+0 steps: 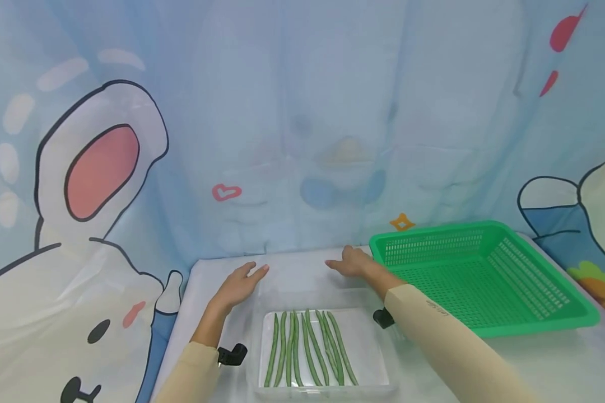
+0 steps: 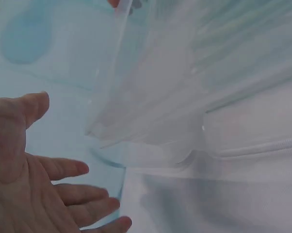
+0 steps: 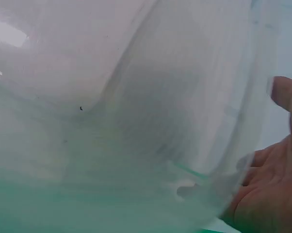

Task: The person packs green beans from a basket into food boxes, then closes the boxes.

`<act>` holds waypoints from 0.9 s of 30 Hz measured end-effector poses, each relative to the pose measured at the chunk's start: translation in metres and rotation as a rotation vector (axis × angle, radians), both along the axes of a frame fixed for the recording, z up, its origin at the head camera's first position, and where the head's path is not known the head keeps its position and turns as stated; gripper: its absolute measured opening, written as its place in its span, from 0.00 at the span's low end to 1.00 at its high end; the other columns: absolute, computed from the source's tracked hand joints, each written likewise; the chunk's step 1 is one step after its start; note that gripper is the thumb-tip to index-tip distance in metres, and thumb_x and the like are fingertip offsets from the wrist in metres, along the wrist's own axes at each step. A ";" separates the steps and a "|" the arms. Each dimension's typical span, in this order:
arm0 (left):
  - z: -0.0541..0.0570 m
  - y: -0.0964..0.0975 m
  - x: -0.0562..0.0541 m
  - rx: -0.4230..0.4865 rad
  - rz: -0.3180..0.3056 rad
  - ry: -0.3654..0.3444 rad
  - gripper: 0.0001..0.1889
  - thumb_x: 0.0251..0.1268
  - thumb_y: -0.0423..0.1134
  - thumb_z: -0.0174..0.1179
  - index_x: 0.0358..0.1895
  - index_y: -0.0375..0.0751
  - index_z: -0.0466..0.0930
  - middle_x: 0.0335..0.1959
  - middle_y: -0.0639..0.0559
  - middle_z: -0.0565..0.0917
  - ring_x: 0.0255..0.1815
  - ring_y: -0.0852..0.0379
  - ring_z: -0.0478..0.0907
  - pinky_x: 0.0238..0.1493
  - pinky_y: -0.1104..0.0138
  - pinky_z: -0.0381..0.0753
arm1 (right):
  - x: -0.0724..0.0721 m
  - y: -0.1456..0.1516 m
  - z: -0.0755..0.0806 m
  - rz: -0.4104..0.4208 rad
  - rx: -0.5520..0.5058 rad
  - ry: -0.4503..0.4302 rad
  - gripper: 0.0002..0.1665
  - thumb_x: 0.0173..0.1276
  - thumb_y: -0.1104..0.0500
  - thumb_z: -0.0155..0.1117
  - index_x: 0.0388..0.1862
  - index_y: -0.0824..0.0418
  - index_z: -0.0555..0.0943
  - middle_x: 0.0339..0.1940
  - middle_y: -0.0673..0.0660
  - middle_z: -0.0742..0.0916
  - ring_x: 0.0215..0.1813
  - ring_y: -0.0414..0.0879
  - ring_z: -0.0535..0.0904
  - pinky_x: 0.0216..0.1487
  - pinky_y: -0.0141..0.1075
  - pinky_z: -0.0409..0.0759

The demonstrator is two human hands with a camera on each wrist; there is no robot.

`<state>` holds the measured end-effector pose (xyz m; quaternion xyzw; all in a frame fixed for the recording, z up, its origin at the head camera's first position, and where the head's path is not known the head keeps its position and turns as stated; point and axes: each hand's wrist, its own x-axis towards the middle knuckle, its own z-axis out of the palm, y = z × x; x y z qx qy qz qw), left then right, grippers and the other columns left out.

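A clear plastic box (image 1: 322,392) stands on the white table in the head view, with several long green beans (image 1: 310,352) laid side by side lengthwise in its left and middle part. Just beyond the box's far left corner is my left hand (image 1: 239,286), fingers spread and holding nothing. In the left wrist view a gap shows between this hand (image 2: 29,194) and the box wall. My right hand (image 1: 352,263) is past the far right corner, its thumb out and nothing in it. The right wrist view shows some of its fingers (image 3: 262,158) partly behind the box's clear edge; contact is unclear.
A green plastic basket (image 1: 479,302) with slotted walls stands on the right, close to my right forearm. Behind the table hangs a light blue printed curtain (image 1: 302,129). Small black wrist cameras (image 1: 233,355) sit at both sleeves.
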<state>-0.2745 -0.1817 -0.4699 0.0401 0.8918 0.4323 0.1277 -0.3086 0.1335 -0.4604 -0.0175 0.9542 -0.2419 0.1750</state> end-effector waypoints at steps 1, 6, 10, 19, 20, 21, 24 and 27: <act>-0.001 0.001 -0.002 -0.008 0.017 -0.021 0.46 0.76 0.69 0.50 0.82 0.36 0.58 0.82 0.34 0.60 0.83 0.32 0.56 0.77 0.36 0.61 | -0.001 -0.001 -0.002 0.001 0.023 -0.014 0.49 0.82 0.39 0.49 0.79 0.80 0.57 0.78 0.78 0.66 0.77 0.71 0.67 0.74 0.59 0.71; -0.008 0.001 -0.010 -0.026 0.064 -0.120 0.49 0.74 0.69 0.52 0.82 0.34 0.56 0.83 0.33 0.57 0.84 0.31 0.52 0.78 0.35 0.59 | -0.001 -0.005 -0.012 -0.011 0.123 -0.054 0.48 0.82 0.39 0.49 0.76 0.81 0.61 0.76 0.79 0.67 0.76 0.72 0.67 0.73 0.58 0.72; -0.011 -0.001 -0.014 -0.019 0.065 -0.174 0.49 0.73 0.69 0.53 0.82 0.34 0.55 0.83 0.32 0.56 0.83 0.31 0.54 0.77 0.36 0.61 | -0.004 -0.004 -0.021 -0.043 0.179 -0.034 0.52 0.81 0.40 0.52 0.75 0.86 0.55 0.75 0.86 0.63 0.76 0.75 0.66 0.74 0.60 0.70; -0.018 0.001 -0.017 0.129 -0.020 -0.218 0.47 0.74 0.67 0.55 0.82 0.35 0.58 0.79 0.36 0.66 0.77 0.37 0.67 0.71 0.45 0.74 | -0.015 0.002 -0.030 0.009 0.241 0.056 0.36 0.81 0.43 0.54 0.59 0.78 0.79 0.60 0.73 0.84 0.60 0.64 0.82 0.63 0.54 0.79; -0.019 0.001 -0.017 0.144 -0.023 -0.222 0.47 0.73 0.67 0.56 0.81 0.36 0.59 0.77 0.36 0.67 0.75 0.38 0.69 0.70 0.46 0.76 | -0.015 0.002 -0.031 0.001 0.238 0.064 0.35 0.81 0.43 0.55 0.57 0.77 0.80 0.58 0.72 0.85 0.59 0.64 0.82 0.61 0.54 0.80; -0.019 0.001 -0.017 0.157 -0.024 -0.223 0.46 0.73 0.67 0.56 0.81 0.36 0.61 0.76 0.37 0.69 0.74 0.39 0.70 0.69 0.46 0.77 | -0.015 0.003 -0.032 -0.012 0.227 0.067 0.35 0.80 0.43 0.55 0.56 0.77 0.81 0.57 0.72 0.85 0.59 0.65 0.81 0.59 0.54 0.80; -0.019 0.000 -0.015 0.170 -0.007 -0.209 0.45 0.73 0.67 0.57 0.79 0.35 0.64 0.73 0.37 0.71 0.71 0.40 0.72 0.67 0.46 0.79 | -0.014 0.002 -0.033 -0.044 0.174 0.070 0.38 0.79 0.42 0.57 0.61 0.79 0.77 0.62 0.76 0.80 0.64 0.69 0.76 0.61 0.57 0.79; -0.016 -0.002 -0.014 0.187 0.009 -0.187 0.42 0.74 0.65 0.57 0.77 0.35 0.66 0.74 0.36 0.70 0.72 0.38 0.71 0.66 0.46 0.80 | -0.012 0.001 -0.030 -0.065 0.114 0.092 0.45 0.78 0.42 0.57 0.70 0.83 0.67 0.68 0.82 0.72 0.69 0.74 0.71 0.66 0.61 0.75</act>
